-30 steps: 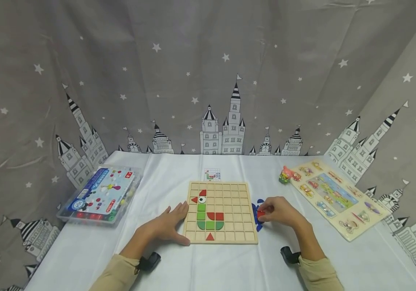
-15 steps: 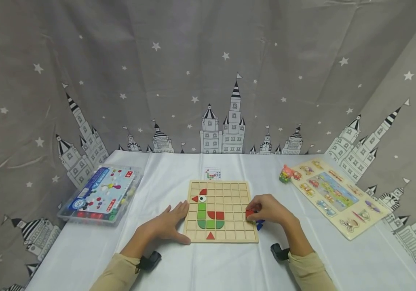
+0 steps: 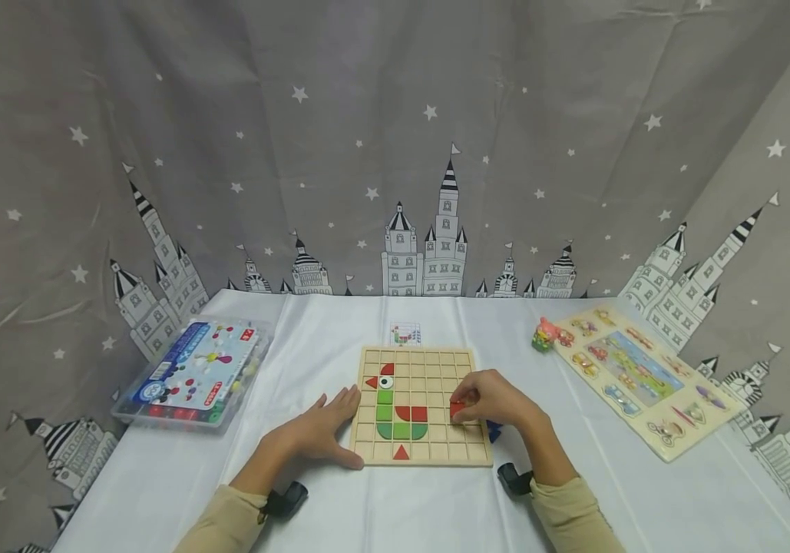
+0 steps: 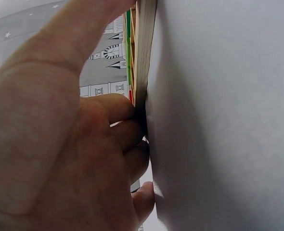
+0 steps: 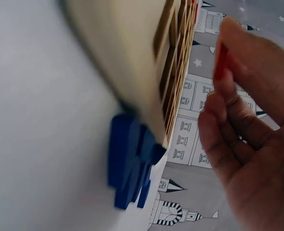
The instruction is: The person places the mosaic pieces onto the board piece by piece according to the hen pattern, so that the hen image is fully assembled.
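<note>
A square wooden grid board [image 3: 441, 455] lies flat, holding red and green pieces and a round eye piece [image 3: 385, 382] that together look like a bird. My left hand [image 3: 320, 432] rests at the board's left edge, fingers extended and thumb near the front corner. In the left wrist view, fingers of the left hand [image 4: 96, 149] touch the board's side [image 4: 145, 53]. My right hand [image 3: 494, 399] pinches a small flat red tile [image 3: 457, 410] over the right part of the grid. The right wrist view shows this red tile [image 5: 221, 62] between thumb and fingertips, its exact shape partly hidden.
Several blue pieces [image 5: 125, 154] lie on the table beside the board's right edge. A small picture card [image 3: 405, 333] lies behind the board. A plastic box [image 3: 194, 369] stands at left. At right are a wooden picture puzzle [image 3: 643, 376] and a small toy figure [image 3: 544, 335].
My right hand has carried the red tile leftward, from beside the blue pieces to over the board's right columns. The left hand stays at the board's left edge.
</note>
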Motion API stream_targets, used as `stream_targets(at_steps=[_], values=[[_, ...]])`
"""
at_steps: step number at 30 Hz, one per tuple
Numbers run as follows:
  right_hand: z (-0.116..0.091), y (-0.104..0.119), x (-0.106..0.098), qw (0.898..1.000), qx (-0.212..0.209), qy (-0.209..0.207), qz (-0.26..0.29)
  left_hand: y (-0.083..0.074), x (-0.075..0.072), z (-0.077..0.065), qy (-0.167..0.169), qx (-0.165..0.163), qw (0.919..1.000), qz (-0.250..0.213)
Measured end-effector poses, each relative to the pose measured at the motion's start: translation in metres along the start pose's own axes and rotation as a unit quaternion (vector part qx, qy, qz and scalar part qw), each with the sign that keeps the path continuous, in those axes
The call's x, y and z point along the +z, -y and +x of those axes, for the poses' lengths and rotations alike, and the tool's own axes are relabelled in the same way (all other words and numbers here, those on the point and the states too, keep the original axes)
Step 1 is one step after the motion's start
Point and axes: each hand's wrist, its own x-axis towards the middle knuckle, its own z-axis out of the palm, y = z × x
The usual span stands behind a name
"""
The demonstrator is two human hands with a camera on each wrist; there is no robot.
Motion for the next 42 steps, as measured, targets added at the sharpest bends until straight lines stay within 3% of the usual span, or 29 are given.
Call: stream_targets(at_steps=[12, 23, 42], values=[[0.01, 0.017, 0.014, 0.999, 0.033, 0.023, -0.017, 0.002, 0.005, 0.001, 0.003, 0.002, 0.9999, 0.01], [0.019, 0.022, 0.023, 0.997, 0.021, 0.033, -0.061, -0.001, 0.004, 0.003, 0.004, 0.001, 0.9999, 0.01], [0.025, 0.026, 0.026, 0.998, 0.012, 0.028, -0.053, -0.002, 0.0, -0.001, 0.001, -0.002, 1.0, 0.005]])
